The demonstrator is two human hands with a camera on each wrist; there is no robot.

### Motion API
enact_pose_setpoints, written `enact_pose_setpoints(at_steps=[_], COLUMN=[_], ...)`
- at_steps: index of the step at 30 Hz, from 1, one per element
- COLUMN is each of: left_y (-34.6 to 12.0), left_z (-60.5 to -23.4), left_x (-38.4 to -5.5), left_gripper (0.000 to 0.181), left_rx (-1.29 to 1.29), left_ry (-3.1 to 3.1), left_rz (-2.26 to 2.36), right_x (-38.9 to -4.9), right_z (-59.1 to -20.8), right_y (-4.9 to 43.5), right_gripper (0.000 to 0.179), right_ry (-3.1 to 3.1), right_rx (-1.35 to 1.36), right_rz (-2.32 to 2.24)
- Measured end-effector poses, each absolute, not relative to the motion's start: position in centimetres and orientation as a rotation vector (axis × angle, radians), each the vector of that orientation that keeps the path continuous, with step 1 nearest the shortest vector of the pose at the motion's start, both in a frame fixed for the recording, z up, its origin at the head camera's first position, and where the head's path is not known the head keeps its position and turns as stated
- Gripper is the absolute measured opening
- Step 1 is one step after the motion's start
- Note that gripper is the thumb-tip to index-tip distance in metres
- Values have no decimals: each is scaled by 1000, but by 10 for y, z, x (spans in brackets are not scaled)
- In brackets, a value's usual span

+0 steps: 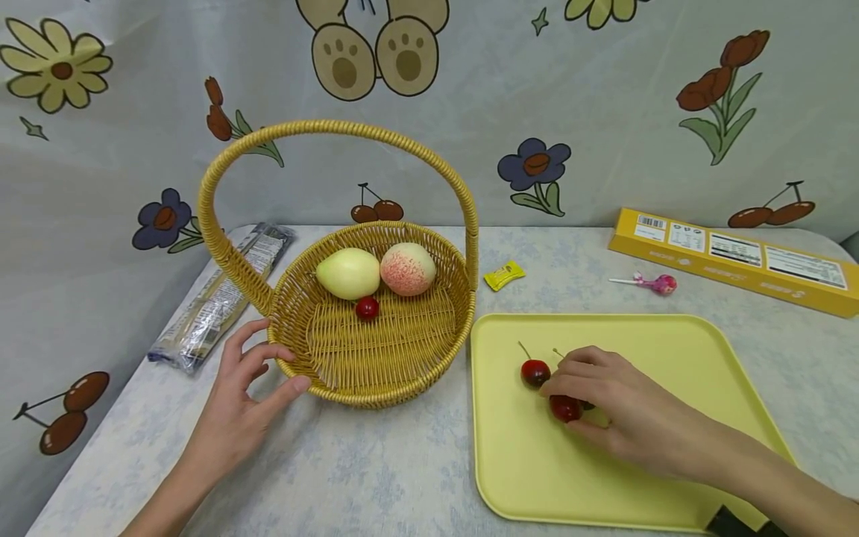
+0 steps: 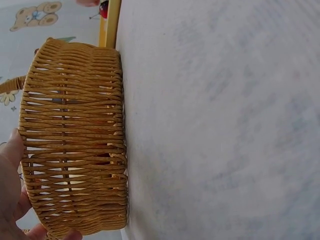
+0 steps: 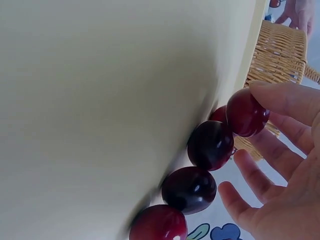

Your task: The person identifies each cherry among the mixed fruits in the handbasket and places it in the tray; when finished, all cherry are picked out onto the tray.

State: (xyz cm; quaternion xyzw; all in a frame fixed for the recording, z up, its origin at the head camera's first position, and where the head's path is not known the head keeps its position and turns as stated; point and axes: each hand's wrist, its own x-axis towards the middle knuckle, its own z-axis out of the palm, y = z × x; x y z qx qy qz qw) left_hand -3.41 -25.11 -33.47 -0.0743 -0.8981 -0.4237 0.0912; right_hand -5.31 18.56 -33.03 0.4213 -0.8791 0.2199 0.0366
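Observation:
My left hand (image 1: pixel 231 418) holds the near left rim of a woven wicker basket (image 1: pixel 385 397), thumb and fingers spread along it. Inside the basket lie a pale yellow-green pear-like fruit (image 1: pixel 349 273), a peach (image 1: pixel 408 268) and a red cherry (image 1: pixel 367 308). Over a yellow tray (image 1: pixel 644 488), my right hand (image 1: pixel 627 414) pinches a dark red cherry (image 3: pixel 245 112) between thumb and fingers. Other cherries (image 3: pixel 189 190) sit in a row beside it in the right wrist view. One stemmed cherry (image 1: pixel 535 373) shows left of the fingertips in the head view; the hand partly hides the rest.
Behind the tray lie a yellow wrapped candy (image 1: pixel 504 275), a pink lollipop (image 1: pixel 663 284) and a long yellow box (image 1: pixel 731 257). A clear plastic packet (image 1: pixel 221 298) lies left of the basket, whose tall handle (image 1: pixel 335 128) arches up. A patterned cloth (image 1: pixel 604 112) hangs behind the table.

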Motion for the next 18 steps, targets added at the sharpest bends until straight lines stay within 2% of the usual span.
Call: enact_pose_setpoints(at_steps=[18], left_y=[-252], left_z=[-336], left_x=[-34], left_gripper=[21], left_rx=[-232], left_ry=[-2653], left_rz=[-1273], right_x=[-55], right_z=[-327], right_y=[184], right_gripper=[42], right_ry=[-2712], right_rx=[1306], right_rz=[700])
